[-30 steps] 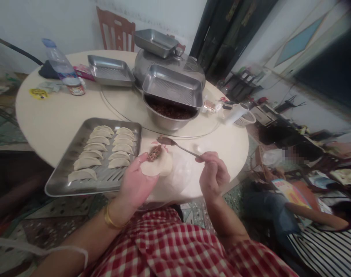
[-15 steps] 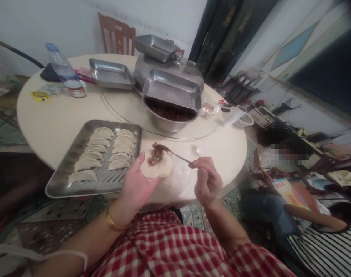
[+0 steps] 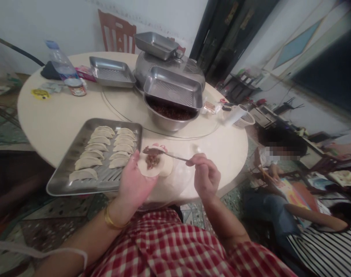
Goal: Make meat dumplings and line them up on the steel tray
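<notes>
My left hand (image 3: 133, 181) cups a round dumpling wrapper (image 3: 155, 166) with a lump of brown meat filling in its middle. My right hand (image 3: 206, 177) pinches the handle of a metal spoon (image 3: 164, 153), whose bowl sits over the far edge of the wrapper. To the left lies a metal tray (image 3: 62, 179) with two rows of folded dumplings (image 3: 102, 148). Beyond the wrapper stands a steel bowl of meat filling (image 3: 169, 113), half covered by an upturned tray (image 3: 172, 91).
On the round cream table (image 3: 60, 119) are a water bottle (image 3: 60, 61), a small jar (image 3: 76, 86), more metal trays (image 3: 110, 71), a steel pot lid (image 3: 152, 63) and a white basket (image 3: 244, 119). A person in a striped top sits low at right.
The spoon has swung left over the wrapper and spread filling onto its middle; both hands shifted slightly left and closer together.
</notes>
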`<state>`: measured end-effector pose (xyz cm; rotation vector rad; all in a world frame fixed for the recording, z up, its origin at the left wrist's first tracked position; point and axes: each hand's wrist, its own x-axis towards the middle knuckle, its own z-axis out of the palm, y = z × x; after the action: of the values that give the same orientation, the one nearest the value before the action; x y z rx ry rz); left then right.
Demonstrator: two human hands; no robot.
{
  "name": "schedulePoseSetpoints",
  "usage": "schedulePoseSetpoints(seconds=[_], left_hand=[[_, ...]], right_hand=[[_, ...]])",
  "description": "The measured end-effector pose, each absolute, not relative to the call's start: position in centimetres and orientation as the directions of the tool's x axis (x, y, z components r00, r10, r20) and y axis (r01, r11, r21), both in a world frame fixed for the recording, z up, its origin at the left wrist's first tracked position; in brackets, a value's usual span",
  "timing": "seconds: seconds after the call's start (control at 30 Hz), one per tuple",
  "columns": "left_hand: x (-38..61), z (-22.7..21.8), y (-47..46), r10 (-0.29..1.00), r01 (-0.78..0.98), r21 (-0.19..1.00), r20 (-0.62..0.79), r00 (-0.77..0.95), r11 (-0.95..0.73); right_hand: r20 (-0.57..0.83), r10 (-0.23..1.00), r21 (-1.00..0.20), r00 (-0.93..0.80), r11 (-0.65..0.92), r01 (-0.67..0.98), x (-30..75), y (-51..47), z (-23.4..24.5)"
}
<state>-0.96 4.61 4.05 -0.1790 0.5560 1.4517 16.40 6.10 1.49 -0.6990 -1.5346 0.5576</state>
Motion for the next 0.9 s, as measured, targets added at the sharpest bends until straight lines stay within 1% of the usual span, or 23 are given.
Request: schedulePoseSetpoints(seconds=[0.07,0.13,0.23,0.33,0.4,0.47,0.57,0.7,0.8,0.9], left_hand=[[-1.1,4.2,4.6,0.889,-0.964,0.227,-0.458,0.023,0.142],[-1.2,4.5,4.6,0.891,-0.959,0.236,-0.452,0.033,0.155],[-1.3,4.6,4.7,0.888,-0.958,0.240,-0.459,0.032,0.158],[-1.1,4.6,4.8,0.895,-0.955,0.246,-0.445,0.043,0.168],[-1.0,4.5,4.8,0.901,-0.956,0.238,-0.430,0.056,0.173],[-0.9,4.4,4.8,0.902,-0.962,0.221,-0.428,0.052,0.160],[-0.8,4.3,4.7,0.903,-0.967,0.209,-0.429,0.042,0.145],[-1.0,4.3,4.5,0.901,-0.967,0.209,-0.431,0.040,0.143],[-1.2,4.5,4.4,0.898,-0.965,0.222,-0.439,0.032,0.143],[-1.1,4.7,4.3,0.899,-0.964,0.225,-0.438,0.031,0.143]], right_hand=[[0.667,0.745,-0.745,0.032,0.666,0.022,16.8,6.3,1.6],[0.698,0.716,-0.716,0.007,0.698,0.003,17.5,6.3,1.7],[0.765,0.631,-0.627,-0.131,0.775,0.078,18.5,6.1,1.8],[0.792,0.544,-0.524,-0.279,0.839,0.150,18.9,5.7,2.0],[0.801,0.498,-0.464,-0.330,0.867,0.181,18.7,5.5,2.3],[0.811,0.482,-0.431,-0.330,0.875,0.220,18.3,5.4,2.6],[0.811,0.496,-0.432,-0.311,0.865,0.253,17.8,5.4,2.8],[0.829,0.493,-0.461,-0.264,0.870,0.176,17.9,5.6,2.6],[0.877,0.434,-0.397,-0.208,0.896,0.198,18.0,5.7,2.5],[0.890,0.388,-0.325,-0.238,0.908,0.265,17.7,5.8,2.5]])
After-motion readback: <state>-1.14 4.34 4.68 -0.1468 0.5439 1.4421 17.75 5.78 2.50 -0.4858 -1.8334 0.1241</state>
